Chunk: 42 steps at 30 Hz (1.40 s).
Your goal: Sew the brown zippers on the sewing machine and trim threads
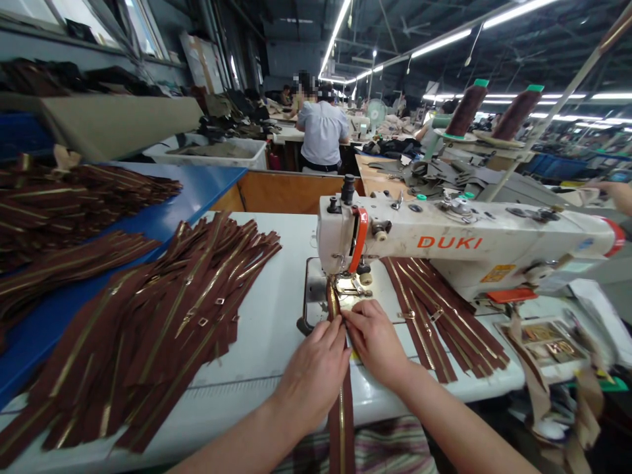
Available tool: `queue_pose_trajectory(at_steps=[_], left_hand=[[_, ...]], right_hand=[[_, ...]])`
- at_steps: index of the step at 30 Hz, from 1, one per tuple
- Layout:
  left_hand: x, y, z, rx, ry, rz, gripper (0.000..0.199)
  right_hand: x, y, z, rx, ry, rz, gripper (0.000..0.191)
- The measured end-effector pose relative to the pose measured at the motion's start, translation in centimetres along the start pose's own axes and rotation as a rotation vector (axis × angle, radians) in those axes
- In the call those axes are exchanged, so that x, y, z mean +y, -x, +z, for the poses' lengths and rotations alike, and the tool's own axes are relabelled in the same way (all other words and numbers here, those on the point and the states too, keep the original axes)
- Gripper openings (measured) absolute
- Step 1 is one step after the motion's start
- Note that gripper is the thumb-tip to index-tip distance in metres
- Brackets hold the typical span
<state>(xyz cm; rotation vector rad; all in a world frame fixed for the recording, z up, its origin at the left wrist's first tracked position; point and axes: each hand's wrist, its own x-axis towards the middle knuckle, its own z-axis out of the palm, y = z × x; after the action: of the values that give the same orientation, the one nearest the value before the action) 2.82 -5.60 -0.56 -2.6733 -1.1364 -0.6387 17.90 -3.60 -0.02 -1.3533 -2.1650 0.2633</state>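
Note:
My left hand [315, 372] and my right hand [375, 342] meet on a brown zipper with brass teeth [341, 428], pinching its tape in front of the presser foot [353, 284]. The zipper's upper end lies under the foot of a white DUKI sewing machine [459, 243], and its lower end hangs over the front of the white table [257, 349]. My fingers hide part of the zipper. Just right of my right hand lies a pile of similar zippers [439, 319], partly under the machine arm. A larger pile of brown zippers [148, 322] lies to my left.
More zippers lie on a blue table [133, 260] at left. Brown thread cones [467, 108] stand behind the machine. Beyond the table, a co-worker in a pale shirt [323, 131] sits with their back to me. A tray of small parts [543, 345] sits at right.

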Motion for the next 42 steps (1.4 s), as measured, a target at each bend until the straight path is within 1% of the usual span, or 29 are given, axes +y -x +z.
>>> queue_pose_trajectory(at_steps=[4, 9, 12, 16, 19, 23, 27, 30, 33, 36, 39, 42], left_hand=[[0.0, 0.1, 0.0, -0.017, 0.002, 0.035, 0.022], [0.1, 0.0, -0.5, -0.026, 0.047, 0.010, 0.021], [0.1, 0.0, -0.6, -0.004, 0.066, -0.012, 0.021], [-0.1, 0.1, -0.5, -0.016, 0.077, 0.004, 0.021], [-0.2, 0.2, -0.5, -0.024, 0.102, 0.002, 0.022], [-0.5, 0.2, -0.9, -0.026, 0.174, 0.001, 0.027], [-1.7, -0.1, -1.3, 0.000, 0.239, -0.041, 0.028], [-3.2, -0.9, -1.2, 0.005, 0.176, 0.012, 0.026], [-4.8, -2.1, -0.8, -0.077, 0.109, 0.092, 0.020], [-5.7, -2.7, -0.5, -0.150, 0.098, 0.136, 0.016], [-6.1, -2.8, -0.4, -0.162, 0.096, 0.155, 0.016], [-6.1, -2.8, -0.4, -0.164, 0.085, 0.149, 0.016]], right_hand=[[-0.1, 0.0, 0.0, -0.018, 0.025, -0.012, 0.020], [-0.1, 0.1, 0.2, -0.046, 0.078, -0.052, 0.020], [-0.1, 0.1, 0.2, -0.076, 0.139, -0.077, 0.019], [-0.4, 0.0, 0.0, -0.128, 0.199, -0.084, 0.019], [-0.7, -0.2, -0.2, -0.154, 0.242, -0.088, 0.021], [-0.8, -0.3, -0.2, -0.175, 0.287, -0.113, 0.019], [-0.8, -0.3, -0.2, -0.171, 0.338, -0.144, 0.016], [-0.9, -0.4, -0.3, -0.170, 0.391, -0.173, 0.016], [-1.1, -0.5, -0.5, -0.181, 0.428, -0.199, 0.016], [-1.3, -0.6, -0.7, -0.200, 0.450, -0.221, 0.018], [-1.1, -0.6, -0.9, -0.211, 0.451, -0.235, 0.019], [-0.4, -0.5, -1.1, -0.211, 0.414, -0.226, 0.019]])
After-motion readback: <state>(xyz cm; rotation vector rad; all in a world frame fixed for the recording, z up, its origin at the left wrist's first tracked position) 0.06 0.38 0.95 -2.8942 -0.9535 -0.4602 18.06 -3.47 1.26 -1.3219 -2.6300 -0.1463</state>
